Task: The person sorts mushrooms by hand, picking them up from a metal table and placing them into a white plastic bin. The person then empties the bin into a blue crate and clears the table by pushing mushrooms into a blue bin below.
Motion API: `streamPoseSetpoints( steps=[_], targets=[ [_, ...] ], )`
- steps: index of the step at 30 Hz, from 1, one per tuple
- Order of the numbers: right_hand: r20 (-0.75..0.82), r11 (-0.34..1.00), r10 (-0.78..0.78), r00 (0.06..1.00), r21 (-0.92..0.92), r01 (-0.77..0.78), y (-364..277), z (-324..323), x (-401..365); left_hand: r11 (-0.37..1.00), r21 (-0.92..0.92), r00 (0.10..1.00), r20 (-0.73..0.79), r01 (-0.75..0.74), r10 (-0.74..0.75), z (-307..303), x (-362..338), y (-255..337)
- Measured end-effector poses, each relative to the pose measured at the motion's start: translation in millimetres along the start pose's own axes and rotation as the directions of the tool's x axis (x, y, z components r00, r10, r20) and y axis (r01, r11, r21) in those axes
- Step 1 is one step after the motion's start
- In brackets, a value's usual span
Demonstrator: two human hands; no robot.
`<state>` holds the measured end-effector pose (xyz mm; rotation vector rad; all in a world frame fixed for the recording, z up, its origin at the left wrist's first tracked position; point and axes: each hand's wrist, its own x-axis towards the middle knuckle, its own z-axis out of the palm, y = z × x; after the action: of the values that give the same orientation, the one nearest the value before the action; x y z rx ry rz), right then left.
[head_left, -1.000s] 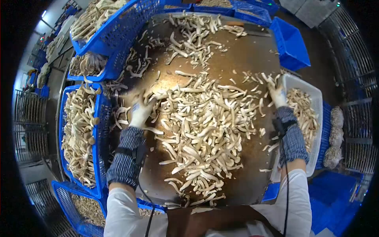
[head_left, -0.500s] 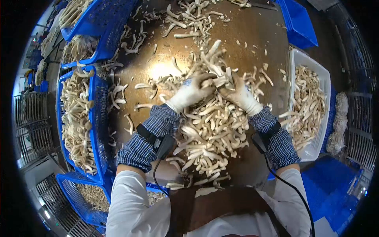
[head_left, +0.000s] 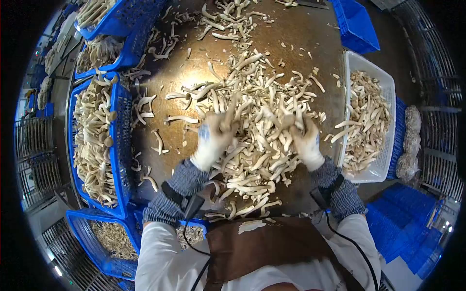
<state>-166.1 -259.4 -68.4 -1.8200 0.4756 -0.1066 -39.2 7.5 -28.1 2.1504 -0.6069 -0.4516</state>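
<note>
Mushroom pile flanked on the table: left hand at nine, right hand between three and four

Set the clock on the heap, twelve at the far side, and here it is in the middle of the table, its long spread running twelve to six, the stems inside pointing every which way! From the left fingers the heart of it lies toward three; from the right fingers, toward nine. Nearer hand? Too close to call, both sets of fingertips are over the mushrooms. They're bent and badly blurred, so whether either hand grips a stem, I cannot tell. Out at nine, a loose mushroom lies nine-to-three, the left hand its closer neighbour.

Round to the containers! At three, a white crate loaded with mushrooms, a few stems poking over its near-side rim. At nine, a blue basket, heaped with longer mushrooms. At ten, an upper basket with mushrooms beside it; at eight, a lower basket full of small pale pieces. And between one and two, a blue bin just beside the table.
</note>
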Motion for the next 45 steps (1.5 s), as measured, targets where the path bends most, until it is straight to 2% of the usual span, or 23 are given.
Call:
streamPoseSetpoints(
  steps=[1,3,5,8,11,14,16,18,19,21,23,25,29,31,32,33,36,37,40,41,43,44,45],
  targets=[
    [-0.025,0.991,0.059,0.998,-0.117,-0.061,-14,-6,15,0.962,0.006,0.956,0.116,0.271,-0.270,-17,28,25],
    [-0.081,0.917,-0.029,0.996,-0.398,-0.005,-5,-14,40,0.989,-0.030,0.972,-0.184,0.144,-0.147,0,71,-17],
    [-0.021,0.864,-0.016,1.000,-0.504,0.004,17,-29,69,0.982,0.184,0.980,-0.197,0.039,-0.002,-4,121,-15],
    [-0.057,0.763,0.132,0.990,-0.631,-0.138,-37,-18,79,0.938,0.331,0.990,-0.126,0.100,-0.061,12,190,-23],
    [0.036,0.592,0.077,0.996,-0.806,-0.017,-43,-2,89,0.850,0.522,0.988,0.083,0.068,-0.130,27,227,-17],
    [0.188,0.377,0.315,0.930,-0.924,0.059,-33,25,100,0.776,0.630,0.981,0.164,-0.022,-0.105,43,243,-14],
    [0.262,0.442,0.227,0.938,-0.886,0.140,-30,24,83,0.699,0.715,0.942,0.235,-0.001,-0.240,44,244,-5],
    [0.350,0.617,0.276,0.895,-0.779,0.114,-36,10,64,0.757,0.653,0.978,0.161,-0.004,-0.134,37,236,-18],
    [0.313,0.676,-0.128,0.941,-0.667,0.313,-22,4,46,0.813,0.582,0.997,0.068,-0.010,-0.037,29,229,-19],
    [0.131,0.941,0.016,0.991,-0.336,0.029,-29,-17,17,0.970,0.044,0.970,0.033,0.240,-0.242,6,196,-12],
    [-0.130,0.967,0.248,0.960,-0.030,-0.254,5,-39,1,0.904,-0.354,0.970,0.064,0.240,-0.233,-11,144,-5],
    [-0.279,0.942,0.305,0.911,0.232,-0.244,17,-60,2,0.959,-0.058,0.958,0.082,0.278,-0.273,0,111,-29],
    [-0.276,0.925,0.335,0.901,0.277,-0.259,0,-60,-5,0.922,0.336,0.938,0.214,0.190,-0.272,17,44,20],
    [-0.330,0.976,-0.099,0.939,-0.214,0.027,4,-35,1,0.960,0.280,1.000,0.029,-0.011,0.003,37,30,-29],
    [-0.298,0.877,-0.245,0.923,-0.475,0.079,10,-27,7,0.988,0.144,0.996,0.056,0.053,-0.062,34,22,-27],
    [-0.075,0.904,0.026,0.997,-0.423,-0.056,2,-23,21,0.995,0.048,0.996,-0.029,0.090,-0.089,35,3,-22],
    [0.161,0.644,0.228,0.960,-0.765,-0.025,-13,13,54,0.962,-0.223,0.987,-0.003,0.157,-0.162,22,-15,-41],
    [0.152,0.628,0.283,0.947,-0.776,-0.062,-15,20,61,0.891,-0.332,0.950,0.134,0.311,-0.282,-7,-11,-6],
    [0.173,0.816,0.324,0.930,-0.549,-0.182,-33,2,58,0.717,-0.677,0.970,-0.018,0.167,-0.243,-38,-5,-9],
    [0.099,0.873,0.271,0.958,-0.444,-0.201,-45,-8,46,0.755,-0.601,0.955,0.049,0.263,-0.293,-47,3,-64],
    [0.037,0.942,0.301,0.953,0.146,-0.303,-34,-26,34,0.617,-0.786,0.960,-0.144,0.037,-0.241,-48,24,-88],
    [0.024,0.889,0.322,0.946,0.335,-0.311,-35,-44,25,0.788,-0.550,0.923,-0.078,0.276,-0.378,-66,31,-81],
    [0.014,0.803,0.345,0.938,0.514,-0.303,-38,-59,16,0.813,-0.524,0.902,-0.174,0.254,-0.394,-62,45,-89]
  ],
)
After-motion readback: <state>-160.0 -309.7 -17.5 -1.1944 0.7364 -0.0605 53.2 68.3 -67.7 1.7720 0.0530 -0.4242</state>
